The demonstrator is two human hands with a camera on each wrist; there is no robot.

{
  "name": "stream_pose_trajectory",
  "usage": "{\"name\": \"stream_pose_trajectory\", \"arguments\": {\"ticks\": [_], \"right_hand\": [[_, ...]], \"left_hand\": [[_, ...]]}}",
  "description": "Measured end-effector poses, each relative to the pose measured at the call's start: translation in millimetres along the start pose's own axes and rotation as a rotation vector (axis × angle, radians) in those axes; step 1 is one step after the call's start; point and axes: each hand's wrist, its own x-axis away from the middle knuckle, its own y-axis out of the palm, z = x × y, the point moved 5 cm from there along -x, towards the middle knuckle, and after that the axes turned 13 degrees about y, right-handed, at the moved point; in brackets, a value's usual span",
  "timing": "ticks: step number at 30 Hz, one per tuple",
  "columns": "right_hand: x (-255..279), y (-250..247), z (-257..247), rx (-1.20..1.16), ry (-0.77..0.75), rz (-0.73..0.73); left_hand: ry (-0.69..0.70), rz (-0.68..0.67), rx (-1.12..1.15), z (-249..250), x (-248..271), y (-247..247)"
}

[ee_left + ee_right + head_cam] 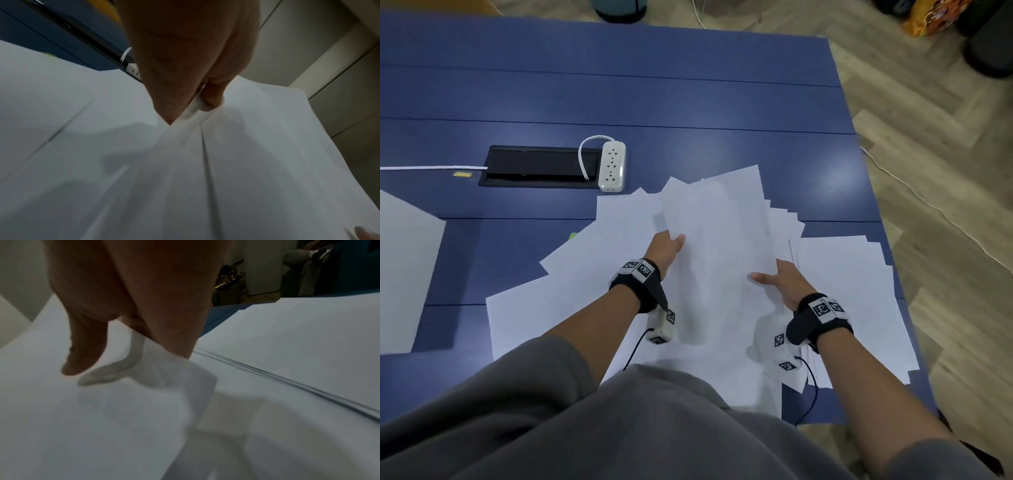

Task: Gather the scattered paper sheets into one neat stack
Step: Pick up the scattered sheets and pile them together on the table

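Several white paper sheets [722, 222] are held as a loose bundle above the blue table [688, 102]. My left hand [666, 245] pinches the bundle's left edge, thumb on top; the left wrist view shows the paper [257, 146] creased under my left hand [191, 104]. My right hand [779, 279] grips the right edge, thumb on top, and in the right wrist view the sheet [164, 386] curls up between thumb and fingers of my right hand [115, 353]. More sheets [852, 298] lie fanned out underneath on both sides. One separate sheet [404, 277] lies far left.
A white power strip [613, 166] with its cord lies beside a black cable hatch [541, 166], just beyond the papers. The table's right edge [873, 205] runs close to the fanned sheets, with wooden floor [945, 171] beyond. A small green object [574, 236] peeks out beside the left sheets.
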Motion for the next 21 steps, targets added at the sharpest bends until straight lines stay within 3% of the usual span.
{"name": "stream_pose_trajectory", "arguments": {"ticks": [8, 13, 21], "right_hand": [[-5, -64, 35, 0.193, 0.137, 0.249], [9, -107, 51, 0.078, 0.137, 0.261], [28, -190, 110, -0.053, 0.259, 0.481]], "left_hand": [[0.032, -0.105, -0.037, -16, 1, 62], [0.047, -0.139, -0.014, -16, -1, 124], [-0.166, -0.143, -0.043, -28, 7, 227]]}}
